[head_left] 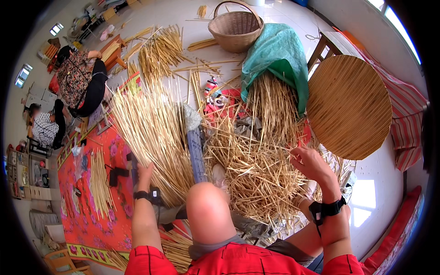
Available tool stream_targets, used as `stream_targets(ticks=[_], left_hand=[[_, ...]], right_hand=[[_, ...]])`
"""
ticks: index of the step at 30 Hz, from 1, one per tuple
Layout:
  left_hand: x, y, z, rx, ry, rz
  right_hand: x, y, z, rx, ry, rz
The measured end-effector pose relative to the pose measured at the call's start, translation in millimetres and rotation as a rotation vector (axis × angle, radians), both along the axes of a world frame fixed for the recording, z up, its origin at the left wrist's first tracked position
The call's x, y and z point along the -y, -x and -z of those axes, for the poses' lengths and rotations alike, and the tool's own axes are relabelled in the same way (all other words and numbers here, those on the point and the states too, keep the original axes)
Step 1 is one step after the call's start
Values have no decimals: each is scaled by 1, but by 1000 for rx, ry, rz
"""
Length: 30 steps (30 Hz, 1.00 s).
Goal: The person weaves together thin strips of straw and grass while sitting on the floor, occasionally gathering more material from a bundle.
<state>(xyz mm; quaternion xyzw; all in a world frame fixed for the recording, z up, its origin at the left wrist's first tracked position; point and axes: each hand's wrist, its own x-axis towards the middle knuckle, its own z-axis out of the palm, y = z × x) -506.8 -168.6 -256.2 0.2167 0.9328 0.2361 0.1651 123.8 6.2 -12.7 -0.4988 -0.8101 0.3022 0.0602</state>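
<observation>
A big fanned bundle of pale straw stalks (153,133) leans in front of me, left of centre. My left hand (145,176) is closed at the bundle's left edge, against the stalks, its fingers partly hidden. To the right, my right hand (314,164) hovers over a loose heap of short straw pieces (256,183). Its fingers are bent and slightly apart, and I make out no stalk between them. Between bundle and heap stands a blue-grey bar (196,153) with a pale plastic wrap (191,118) at its top.
Behind the heap, longer stalks spill from a green woven sack (277,59) beside a handled basket (233,30). A round slatted board (350,107) stands at right. On the left, a red floral mat (96,224) holds stalks and a black object (117,175). Two people sit farther left.
</observation>
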Motion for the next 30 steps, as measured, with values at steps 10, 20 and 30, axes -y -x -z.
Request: stream_targets(ticks=[10, 20, 30], left_hand=[[-29, -61, -58, -271, 6, 60], [-78, -154, -58, -703, 263, 1409], [-57, -101, -54, -789, 310, 1230]], right_hand=[[0, -3, 4, -1, -7, -14], [-1, 5, 2, -3, 7, -63], [-2, 7, 3, 5, -25, -94]])
